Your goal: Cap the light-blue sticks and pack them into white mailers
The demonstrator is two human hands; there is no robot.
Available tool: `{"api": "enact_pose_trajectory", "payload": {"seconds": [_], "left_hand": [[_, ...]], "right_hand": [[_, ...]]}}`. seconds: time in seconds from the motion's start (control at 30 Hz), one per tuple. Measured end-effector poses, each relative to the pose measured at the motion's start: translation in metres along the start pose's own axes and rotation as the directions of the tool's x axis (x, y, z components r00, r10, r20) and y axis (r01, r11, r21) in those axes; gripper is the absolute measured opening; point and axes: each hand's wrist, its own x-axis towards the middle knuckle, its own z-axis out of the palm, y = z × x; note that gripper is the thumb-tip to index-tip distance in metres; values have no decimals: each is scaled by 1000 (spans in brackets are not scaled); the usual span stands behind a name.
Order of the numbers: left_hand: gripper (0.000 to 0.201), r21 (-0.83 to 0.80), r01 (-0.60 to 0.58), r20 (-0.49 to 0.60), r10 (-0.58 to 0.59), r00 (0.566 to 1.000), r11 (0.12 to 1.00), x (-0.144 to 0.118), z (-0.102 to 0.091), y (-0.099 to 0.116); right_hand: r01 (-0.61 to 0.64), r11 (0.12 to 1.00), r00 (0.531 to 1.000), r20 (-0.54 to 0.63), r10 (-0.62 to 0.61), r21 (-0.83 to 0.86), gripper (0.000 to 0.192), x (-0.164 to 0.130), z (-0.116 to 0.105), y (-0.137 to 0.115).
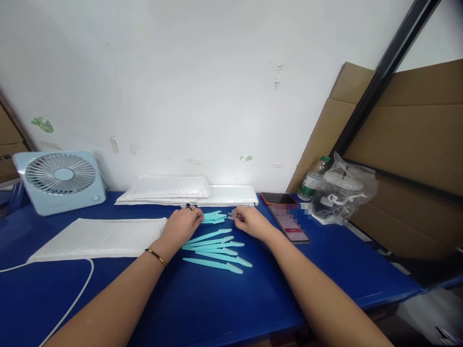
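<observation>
Several turquoise eyebrow razors point(217, 250) are fanned out on the blue table, blade ends to the right. Just beyond them, my left hand point(184, 222) is closed around the handle ends of a small bunch of eyebrow razors point(213, 217). Facing their blade ends is my right hand point(244, 219), its fingers pinched together. Small translucent pieces point(230, 216) show at its fingertips, too small to make out clearly. Whether they touch the razors I cannot tell.
White padded mailers point(170, 187) are stacked against the wall, and another mailer point(97, 238) lies left of my hand. A light-blue fan point(65, 180) stands far left. To the right are two phones point(289, 224), a bottle point(313, 180) and a bagged cup point(338, 193).
</observation>
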Motion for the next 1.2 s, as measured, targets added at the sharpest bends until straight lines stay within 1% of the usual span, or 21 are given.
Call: {"api": "enact_pose_trajectory", "payload": {"seconds": [0.07,0.13,0.2,0.27,0.33,0.4,0.47,0.53,0.67,0.8,0.93,1.07,1.2], "left_hand": [[29,-20,-3,-1,3,1000,1000,0,0,0],[30,-22,-13,21,13,1000,1000,0,0,0],[30,-18,-25,38,25,999,1000,0,1,0],[29,-17,-38,26,39,999,999,0,3,-1],[28,-21,-50,7,51,999,998,1,4,-2],[27,-30,-61,2,61,998,998,1,5,-3],[27,-39,-64,10,65,998,997,1,5,-3],[26,-46,-58,-7,58,998,997,1,5,-2],[26,-105,-30,-83,21,996,994,1,3,-1],[26,-147,-31,-108,15,994,989,1,2,-1],[24,-151,-34,-118,16,993,988,0,3,0],[24,-148,-46,-118,29,993,988,0,3,1],[24,-161,-35,-119,16,993,986,1,1,-1]], "right_hand": [[-64,990,997,-24,68,128,9,-1,-3,2],[-139,947,988,-27,153,290,13,-1,-6,6],[-201,863,975,6,224,464,20,-1,-7,10],[-244,752,962,56,266,613,25,0,-6,12],[-278,662,949,91,302,696,26,0,-5,12],[-303,631,936,99,338,714,27,0,-4,10],[-305,636,933,90,347,709,30,0,-4,9],[-292,636,938,85,335,715,33,1,-4,7],[-261,633,942,50,331,728,34,0,-6,7],[-217,626,954,27,298,749,31,0,-7,7],[-200,614,961,30,275,763,30,1,-3,4],[-215,606,961,57,270,766,31,1,-1,1],[-204,626,955,12,297,753,32,0,-4,3]]}}
